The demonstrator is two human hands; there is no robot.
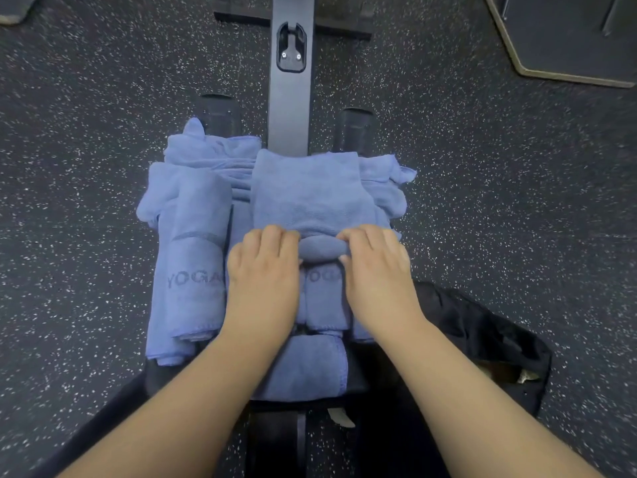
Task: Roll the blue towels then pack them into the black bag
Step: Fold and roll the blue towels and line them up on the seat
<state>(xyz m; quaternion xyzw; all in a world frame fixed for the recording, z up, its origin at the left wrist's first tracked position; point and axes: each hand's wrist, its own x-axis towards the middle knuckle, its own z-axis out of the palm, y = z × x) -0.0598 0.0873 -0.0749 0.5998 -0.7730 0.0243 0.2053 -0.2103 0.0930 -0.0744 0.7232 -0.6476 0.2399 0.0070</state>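
Both hands are sitting on one blue towel [310,194] that is lying across the middle of a dark bench [289,108].

Left hand [263,270]: fingers are curling together over the near end of the towel, tips pressing down on the started roll [319,248]. Thumb isn't showing, so can't tell whether it is tucked under.

Right hand [375,267]: fingers are curling side by side over the other end of the same roll, thumb tip touching the roll's near side, so it is pinching the cloth.

The roll is a short fat tube between the two hands; the rest of that towel is lying flat, stretching away toward the far end of the bench.

Other towels:
- A folded towel [194,270] with "YOGA" printed on it is lying lengthwise at the left, just beside the left hand.
- A second "YOGA" towel [325,298] is showing between the wrists, partly hidden under the hands.
- A loose crumpled pile [206,157] is sitting behind on the left, more cloth sticking out at the far right.
- Another folded towel [303,370] is lying nearest the camera, between the forearms.

Black bag [482,343] is slumping on the speckled floor [103,132] at the right, beside the right forearm. Can't tell whether it holds any towels.
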